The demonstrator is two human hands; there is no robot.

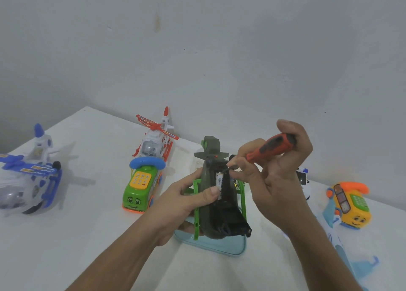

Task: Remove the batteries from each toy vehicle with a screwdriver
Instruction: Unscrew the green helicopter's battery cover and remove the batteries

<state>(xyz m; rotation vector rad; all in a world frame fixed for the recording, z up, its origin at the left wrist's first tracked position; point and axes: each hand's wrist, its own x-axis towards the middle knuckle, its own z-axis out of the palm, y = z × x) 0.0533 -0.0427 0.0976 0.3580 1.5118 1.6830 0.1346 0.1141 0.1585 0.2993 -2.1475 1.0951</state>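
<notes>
This is what the camera on your head sees. Your left grip is wrapped round the green helicopter. The toy is turned belly up, and its low end is over a see-through blue tray on the white counter. You cannot tell if toy and tray touch. The thumb of that grip presses on a battery that sits in the open slot in the toy's belly. A second battery lies just beside it, partly hidden. Your right grip is closed on the screwdriver. The orange and black handle lies across your palm with the last fingers curled over it, and its thin end points down at the toy. The thumb and first finger of that grip are pinched together at the top end of the slot, but what they pinch is too small to tell. A blue helicopter stands far to the left. A red helicopter stands near the wall, and a green bus phone is just in front of it. A yellow bus phone stands at the right, and a pale blue plane lies near it.
</notes>
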